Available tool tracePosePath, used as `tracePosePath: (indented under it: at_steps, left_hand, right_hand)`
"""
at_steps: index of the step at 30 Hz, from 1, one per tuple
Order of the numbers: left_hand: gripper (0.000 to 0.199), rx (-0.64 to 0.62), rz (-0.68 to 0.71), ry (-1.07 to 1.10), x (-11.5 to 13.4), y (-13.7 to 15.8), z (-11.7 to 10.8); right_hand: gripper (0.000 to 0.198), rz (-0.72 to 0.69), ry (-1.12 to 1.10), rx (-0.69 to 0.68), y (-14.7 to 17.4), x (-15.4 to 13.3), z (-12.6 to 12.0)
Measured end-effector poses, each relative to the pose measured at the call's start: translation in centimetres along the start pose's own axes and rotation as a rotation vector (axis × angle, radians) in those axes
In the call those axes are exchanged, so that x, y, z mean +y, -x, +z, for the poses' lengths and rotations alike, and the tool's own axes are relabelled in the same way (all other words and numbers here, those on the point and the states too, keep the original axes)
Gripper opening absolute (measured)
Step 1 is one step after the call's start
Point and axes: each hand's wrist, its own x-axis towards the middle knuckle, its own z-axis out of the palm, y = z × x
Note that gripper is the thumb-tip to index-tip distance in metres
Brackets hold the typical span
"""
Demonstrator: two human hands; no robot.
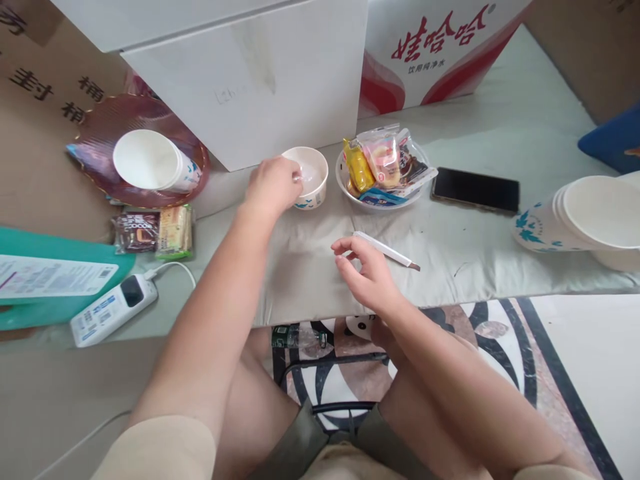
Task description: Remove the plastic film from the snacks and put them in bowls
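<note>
My left hand point(275, 183) reaches over the left rim of a white paper bowl point(315, 195) with blue leaf print. Its fingers are drawn together, with the tips inside the bowl beside something pale and translucent; what they pinch, if anything, is hidden. The bowl stands upright against a white box. My right hand point(367, 273) hovers above the cloth, fingers loosely bent, thumb apart, nothing in it. Just behind it lies a slim white stick point(387, 250) with a brown, brush-like tip. A white bowl point(367, 202) of wrapped snacks point(385, 163) sits right of the paper bowl.
A black phone point(475, 190) and stacked paper cups point(565, 213) are at right. On the left are a dark red plate point(100, 133) with a paper cup point(150, 160), two snack packs point(155, 231), a power strip point(115, 310) and a green container point(55, 273). White boxes point(290, 87) line the back.
</note>
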Motion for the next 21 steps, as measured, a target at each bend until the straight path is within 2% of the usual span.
tracePosePath:
  at_steps: [2, 5, 8, 15, 17, 21]
  left_hand:
    - [0.022, -0.112, 0.062, -0.098, -0.2, 0.0, 0.2]
    - [0.039, -0.134, 0.168, -0.155, -0.7, 0.6, 0.8]
    - [0.034, -0.115, 0.235, -0.106, -1.2, 0.8, 1.7]
    - [0.022, -0.095, 0.236, -0.006, -1.3, 0.0, 3.0]
    - [0.021, -0.094, 0.223, -0.010, -1.1, -0.5, 3.2]
    - [0.023, -0.080, 0.203, -0.049, -0.6, -1.2, 3.5]
  right_hand:
    - [0.018, 0.010, -0.003, 0.002, -0.1, -0.1, 0.0]
    - [0.018, 0.008, -0.002, 0.015, -0.3, -0.2, -0.1]
    - [0.019, -0.004, 0.042, 0.079, -0.7, -0.3, -0.6]
    - [0.030, -0.036, 0.384, 0.424, -2.2, 0.3, -3.6]
    - [0.033, -0.002, 0.480, 0.436, -2.6, 0.6, -4.3]
    - [0.031, 0.117, 0.562, 0.359, -3.3, 1.1, -5.1]
